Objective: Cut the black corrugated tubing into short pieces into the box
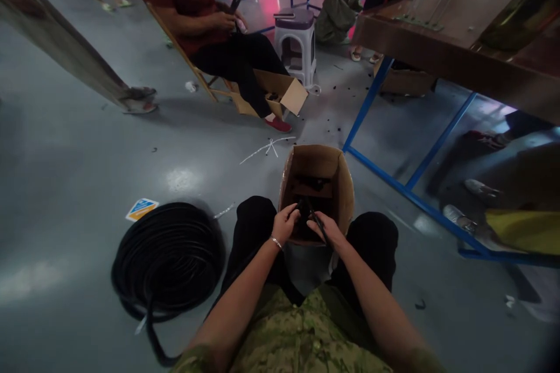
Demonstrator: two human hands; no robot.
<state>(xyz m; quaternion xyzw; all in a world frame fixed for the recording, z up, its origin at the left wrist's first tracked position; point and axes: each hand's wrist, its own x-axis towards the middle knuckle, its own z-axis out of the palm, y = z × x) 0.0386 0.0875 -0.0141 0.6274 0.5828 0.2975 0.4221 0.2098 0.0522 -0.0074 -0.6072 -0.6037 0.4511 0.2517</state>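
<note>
I sit with an open cardboard box (345, 186) between my knees. My left hand (285, 223) is closed around a short black piece at the box's near edge. My right hand (326, 227) is closed on a thin black tool or tube that slants down across the box mouth; I cannot tell which. Both hands meet over the box, almost touching. Dark pieces lie inside the box. A large coil of black hose (168, 259) lies on the floor to my left, its free end trailing toward me.
A seated person in a red top (192, 6) works over another cardboard box (280, 93) ahead. A white stool (297, 41) stands beyond. A blue-framed table (459, 46) rises at the right, with feet under it. Small debris and a sticker (140, 208) dot the grey floor.
</note>
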